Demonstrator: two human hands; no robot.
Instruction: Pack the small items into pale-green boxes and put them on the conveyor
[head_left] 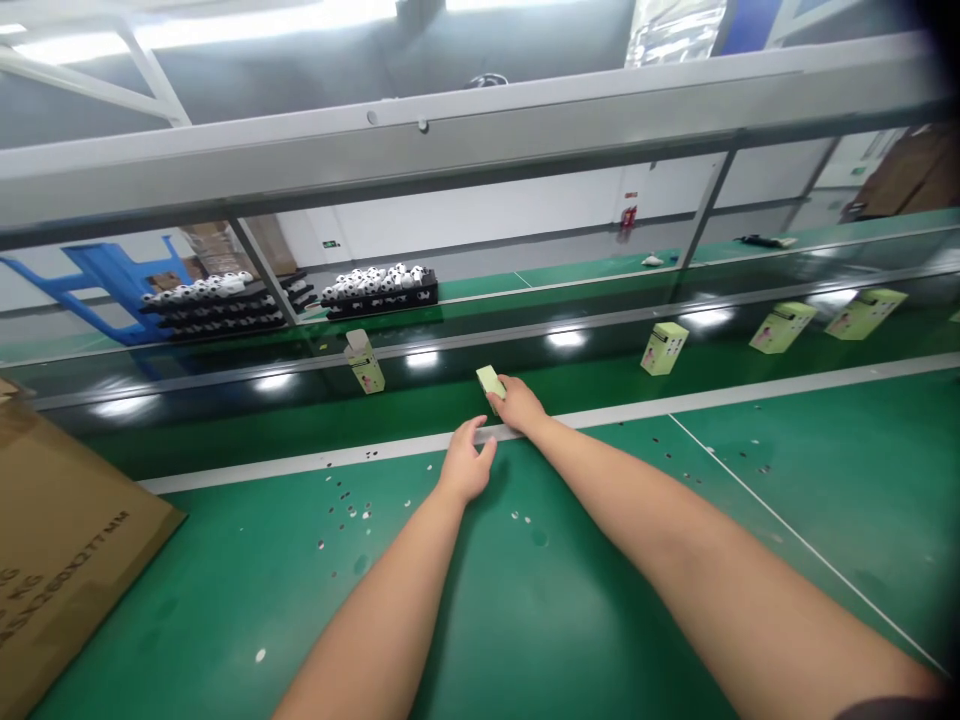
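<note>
A big green table (pixel 585 610) is seen at the near side, and a long green belt (pixel 427 410) is set along its far edge. A big brown box (pixel 67 550) is seen at the near left. The left hand (pixel 466 465) is held by the belt's near edge, its fingers curved and spread apart. By the right hand's (pixel 519 406) fingers, a small green box (pixel 490 380) is pinched at the middle of the belt. More green boxes (pixel 664 350) are seen at the right. Tiny dots (pixel 260 655) are scattered on the table.
</note>
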